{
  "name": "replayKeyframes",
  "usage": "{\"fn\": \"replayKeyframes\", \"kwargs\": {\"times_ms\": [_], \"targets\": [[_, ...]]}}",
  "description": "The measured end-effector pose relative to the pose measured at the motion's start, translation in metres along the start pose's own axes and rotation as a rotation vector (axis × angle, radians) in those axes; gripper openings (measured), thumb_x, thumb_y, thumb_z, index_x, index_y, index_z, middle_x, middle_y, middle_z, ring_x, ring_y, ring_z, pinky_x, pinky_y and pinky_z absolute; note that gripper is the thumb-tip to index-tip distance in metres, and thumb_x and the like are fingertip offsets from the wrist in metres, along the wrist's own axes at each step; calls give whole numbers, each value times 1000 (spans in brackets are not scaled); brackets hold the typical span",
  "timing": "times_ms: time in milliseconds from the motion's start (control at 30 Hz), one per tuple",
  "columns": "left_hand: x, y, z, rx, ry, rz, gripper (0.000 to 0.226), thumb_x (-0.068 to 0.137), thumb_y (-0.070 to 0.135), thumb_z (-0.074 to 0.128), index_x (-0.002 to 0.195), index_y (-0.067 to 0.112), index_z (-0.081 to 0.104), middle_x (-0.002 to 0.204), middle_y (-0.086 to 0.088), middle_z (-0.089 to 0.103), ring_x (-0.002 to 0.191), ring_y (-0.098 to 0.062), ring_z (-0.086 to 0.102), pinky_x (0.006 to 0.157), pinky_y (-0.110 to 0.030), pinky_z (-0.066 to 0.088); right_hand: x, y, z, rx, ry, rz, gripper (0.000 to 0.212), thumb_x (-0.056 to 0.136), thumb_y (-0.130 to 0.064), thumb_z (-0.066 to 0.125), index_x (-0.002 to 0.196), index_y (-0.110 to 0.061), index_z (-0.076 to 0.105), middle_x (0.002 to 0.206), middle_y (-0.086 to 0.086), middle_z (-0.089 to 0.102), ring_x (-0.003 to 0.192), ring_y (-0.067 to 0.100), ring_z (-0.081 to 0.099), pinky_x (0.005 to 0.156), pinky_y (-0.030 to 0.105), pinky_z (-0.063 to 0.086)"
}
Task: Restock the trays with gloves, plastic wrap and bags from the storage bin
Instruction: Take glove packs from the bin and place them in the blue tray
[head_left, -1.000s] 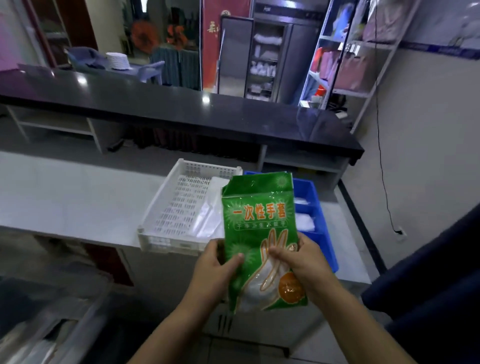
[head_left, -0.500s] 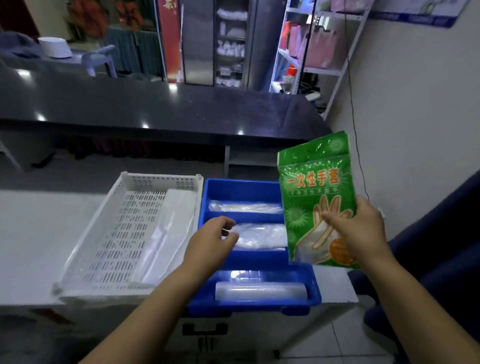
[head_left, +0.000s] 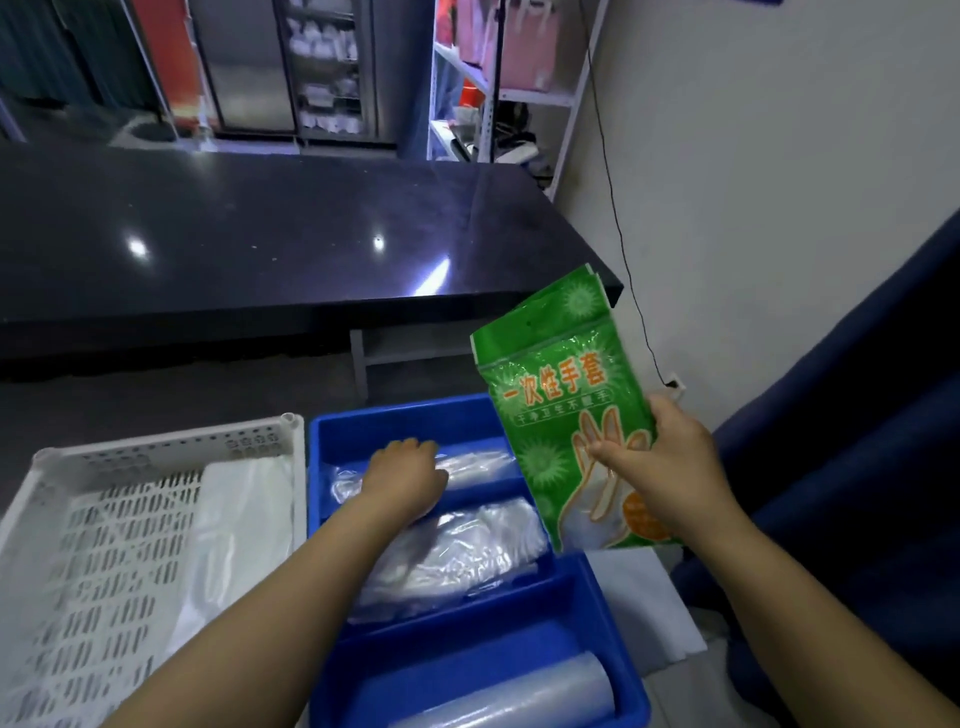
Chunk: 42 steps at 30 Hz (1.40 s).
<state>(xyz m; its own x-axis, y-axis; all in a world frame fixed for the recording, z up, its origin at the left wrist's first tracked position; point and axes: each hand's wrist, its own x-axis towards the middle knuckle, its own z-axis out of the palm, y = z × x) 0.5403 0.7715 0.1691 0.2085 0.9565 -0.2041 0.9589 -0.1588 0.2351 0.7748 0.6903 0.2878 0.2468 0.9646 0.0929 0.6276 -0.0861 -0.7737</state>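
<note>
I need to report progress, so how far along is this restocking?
Done: blue tray holds clear plastic bundles and a wrap roll; white tray holds clear bags. In hand: right hand grips the green glove pack; left hand rests on the far bundle. Remaining: placing that pack.

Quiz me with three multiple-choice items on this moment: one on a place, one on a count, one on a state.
1. Which compartment of the blue tray does the left hand rest in? A) near B) middle C) far
2. How many compartments does that tray show? A) two B) three C) five
3. The green glove pack is: A) gripped in the right hand, in the air B) lying in the tray C) lying on the floor

C: the hand lies on the clear bags by the far wall.
B: two dividers split it.
A: the thumb crosses its front, above the tray's right edge.
</note>
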Motion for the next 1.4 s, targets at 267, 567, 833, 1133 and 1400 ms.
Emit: {"fn": "replayKeyframes", "kwargs": {"times_ms": [267,567,833,1133,1400], "targets": [[23,-9,9,-122,-128,-186,42,76,41,64,113,22,57,117,-7,60,109,-28,49,72,-32,36,44,4,15,34,-96,-35,28,67,-21,79,86,-25,59,80,-6,71,70,8,68,66,43,59],[-4,0,-4,-228,197,-180,6,77,25,59,78,20,57,86,-5,67,86,-29,61,57,-29,32,100,-21,34,4,-181,-274,28,67,-33,76,85,-25,56,76,-7,69,71,12,66,65,45,57],[-58,18,-12,193,497,99,31,39,17,83,59,17,59,49,-1,54,41,-21,52,38,-25,36,112,-55,77,-237,-233,-768,35,73,-50,69,82,-24,48,64,-2,64,57,23,58,48,32,40],[-99,23,1,168,681,210,12,62,5,62,65,17,59,58,-1,56,48,-19,50,45,-28,39,119,-54,131,-735,-703,-803,31,73,-42,68,84,-33,41,80,-6,61,69,20,52,53,29,30],[-113,25,1,143,665,168,22,53,3,69,60,18,55,54,1,51,46,-17,44,45,-27,32,124,-42,164,-771,-718,-827,54,71,-44,73,115,-25,47,107,1,60,92,22,53,69,31,37]]}}
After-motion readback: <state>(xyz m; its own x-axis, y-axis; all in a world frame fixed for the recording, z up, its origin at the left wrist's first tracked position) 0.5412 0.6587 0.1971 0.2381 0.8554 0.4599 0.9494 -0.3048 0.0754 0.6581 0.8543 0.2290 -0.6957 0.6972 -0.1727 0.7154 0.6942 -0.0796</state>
